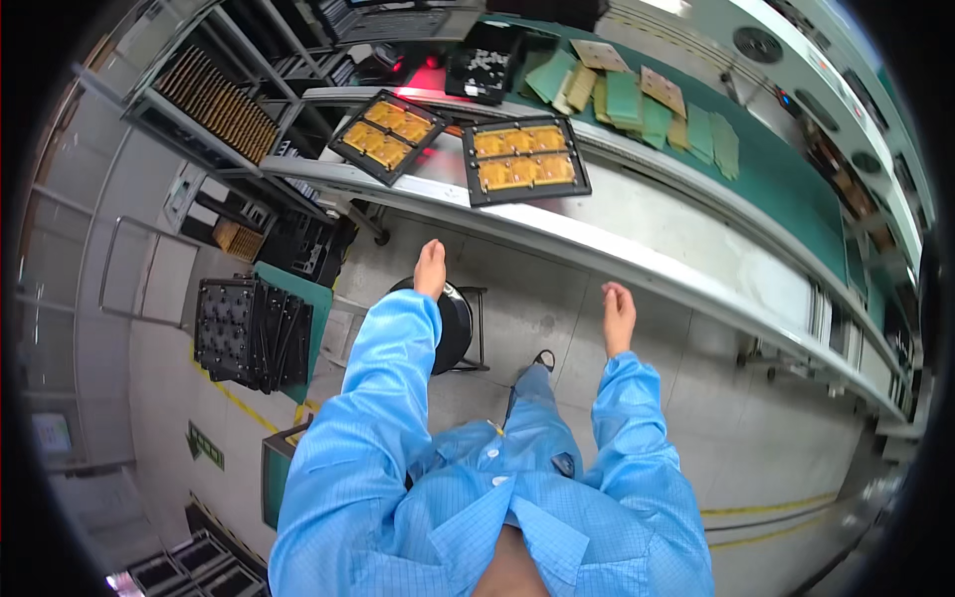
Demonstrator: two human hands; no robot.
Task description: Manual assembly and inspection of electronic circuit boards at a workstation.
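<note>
My left hand hangs in the air over a round black stool, below the near edge of the bench. It is open, with its fingers stretched out and nothing in it. Farther right, my right hand is over the floor, also open and holding nothing. Ahead of them, a black-framed tray with amber panels lies on the bench's metal rail. A second such tray rests to its left, turned at an angle. Neither hand touches a tray.
Green and tan boards lie loosely on the green mat. A black bin holds small pale pieces. At left stand a rack of amber panels and a stack of black fixtures. The rail runs across in front of me.
</note>
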